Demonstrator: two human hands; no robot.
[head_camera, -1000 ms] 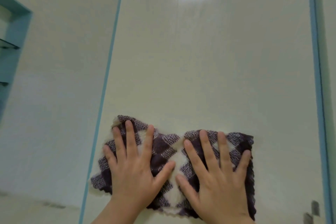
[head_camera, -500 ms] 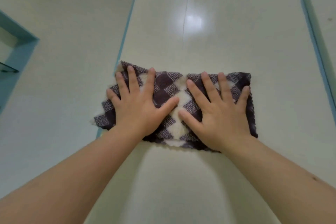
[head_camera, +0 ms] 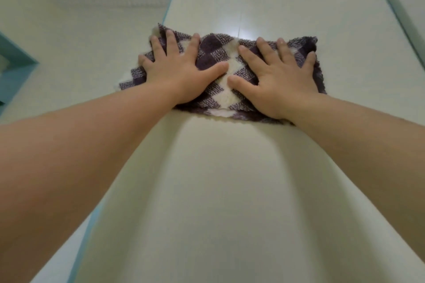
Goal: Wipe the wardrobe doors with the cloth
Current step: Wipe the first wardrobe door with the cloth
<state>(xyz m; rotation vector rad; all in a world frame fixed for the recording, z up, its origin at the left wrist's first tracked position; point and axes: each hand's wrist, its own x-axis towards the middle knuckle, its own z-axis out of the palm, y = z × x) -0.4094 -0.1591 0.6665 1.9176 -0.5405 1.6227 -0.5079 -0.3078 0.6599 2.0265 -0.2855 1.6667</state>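
Left hand [head_camera: 177, 71] and right hand [head_camera: 279, 78], fingers spread wide, press a purple-and-cream checked cloth [head_camera: 218, 60] flat high on a glossy pale-cream wardrobe door [head_camera: 218, 190]. With nothing gripped, the cloth's left corner, overhanging the door's edge, could bunch or slip from under the palms.

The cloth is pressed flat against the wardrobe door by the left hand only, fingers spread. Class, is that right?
Not quite. The head view shows both hands on the cloth: the left hand and the right hand press it flat against the wardrobe door, fingers spread.
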